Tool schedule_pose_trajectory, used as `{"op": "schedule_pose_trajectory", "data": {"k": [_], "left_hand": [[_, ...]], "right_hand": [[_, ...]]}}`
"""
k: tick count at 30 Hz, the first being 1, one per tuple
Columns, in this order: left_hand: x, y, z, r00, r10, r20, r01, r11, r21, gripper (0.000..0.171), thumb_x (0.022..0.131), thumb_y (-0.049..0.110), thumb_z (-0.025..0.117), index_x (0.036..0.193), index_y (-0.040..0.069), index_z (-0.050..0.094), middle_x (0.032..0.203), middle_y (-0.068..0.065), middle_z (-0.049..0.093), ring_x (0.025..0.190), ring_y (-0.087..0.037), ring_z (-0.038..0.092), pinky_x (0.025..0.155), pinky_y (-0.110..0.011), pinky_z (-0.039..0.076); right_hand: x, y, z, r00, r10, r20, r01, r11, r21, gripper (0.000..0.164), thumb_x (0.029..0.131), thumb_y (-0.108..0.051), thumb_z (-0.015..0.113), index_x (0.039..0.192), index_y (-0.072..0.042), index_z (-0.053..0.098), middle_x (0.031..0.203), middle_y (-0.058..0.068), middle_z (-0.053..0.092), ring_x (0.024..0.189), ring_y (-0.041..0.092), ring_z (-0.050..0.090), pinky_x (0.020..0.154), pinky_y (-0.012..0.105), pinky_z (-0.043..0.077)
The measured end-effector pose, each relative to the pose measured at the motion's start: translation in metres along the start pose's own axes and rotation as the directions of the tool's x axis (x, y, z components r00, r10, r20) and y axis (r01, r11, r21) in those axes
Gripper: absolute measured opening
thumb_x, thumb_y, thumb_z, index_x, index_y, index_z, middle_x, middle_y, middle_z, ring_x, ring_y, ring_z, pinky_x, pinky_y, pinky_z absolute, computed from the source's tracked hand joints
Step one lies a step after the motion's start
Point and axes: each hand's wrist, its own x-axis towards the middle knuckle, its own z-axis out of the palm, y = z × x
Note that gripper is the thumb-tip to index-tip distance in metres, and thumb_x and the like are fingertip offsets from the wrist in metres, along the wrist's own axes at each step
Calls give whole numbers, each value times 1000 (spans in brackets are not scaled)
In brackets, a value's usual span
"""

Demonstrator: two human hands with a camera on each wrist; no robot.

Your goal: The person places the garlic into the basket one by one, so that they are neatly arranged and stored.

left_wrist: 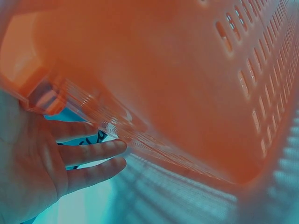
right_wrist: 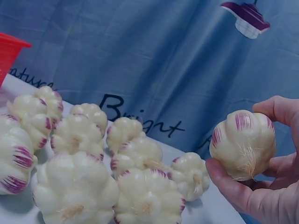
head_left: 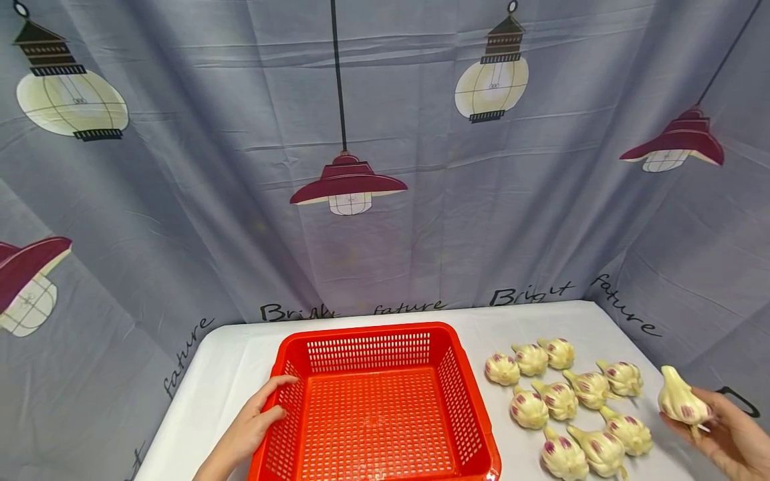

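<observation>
At the right edge of the head view, my right hand (head_left: 730,427) holds a garlic bulb (head_left: 682,403) above the table, its stem pointing up. In the right wrist view the thumb and fingers curl round that bulb, with its root end facing the camera. My left hand (head_left: 252,421) is at the left rim of a red plastic basket (head_left: 481,427), index finger and thumb reaching over the rim. The left wrist view shows its other fingers (left_wrist: 96,151) fairly straight beside the outer wall. Several garlic bulbs (head_left: 559,399) lie in rows right of the basket.
A white-covered table (head_left: 222,374) carries the basket and bulbs. Behind it hangs a grey curtain (head_left: 385,260) printed with lamps and lettering. A small dark loop (head_left: 741,401) shows near my right wrist.
</observation>
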Motion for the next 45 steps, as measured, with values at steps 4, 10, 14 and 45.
{"op": "schedule_pose_trajectory", "data": {"k": [4, 10, 14, 45], "left_hand": [[1, 0, 0, 1000, -2, -7, 2, 1000, 12, 53, 94, -4, 45, 145, 4, 43, 137, -28, 44, 100, -35, 60, 73, -42, 59], [1, 0, 1, 1000, 4, -9, -4, 1000, 14, 52, 94, -5, 44, 146, 3, 43, 137, -28, 44, 100, -35, 60, 73, -42, 59], [1, -1, 0, 1000, 6, -2, -6, 1000, 6, 52, 94, -5, 43, 146, 2, 42, 137, -28, 44, 100, -35, 61, 73, -41, 59], [1, 1, 3, 1000, 3, -5, -3, 1000, -8, 52, 94, -5, 43, 146, 2, 41, 137, -29, 43, 100, -35, 60, 74, -42, 59]], "right_hand": [[1, 1, 9, 1000, 15, -18, -15, 1000, 11, 45, 110, -26, 32, 95, -12, 72, 104, 11, 58, 96, 32, 67, 106, 45, 42], [4, 1, 20, 997, 60, -43, -60, 998, -8, 40, 110, -27, 34, 95, -14, 69, 105, 12, 58, 98, 33, 66, 110, 44, 37], [6, 1, 28, 997, 61, -43, -63, 996, -66, 39, 110, -28, 35, 98, -17, 70, 107, 10, 58, 98, 32, 66, 109, 43, 39], [31, 20, 137, 993, -92, 74, 116, 864, -491, 30, 108, -18, 41, 106, -24, 70, 109, -3, 62, 98, 14, 66, 85, 36, 57]]}}
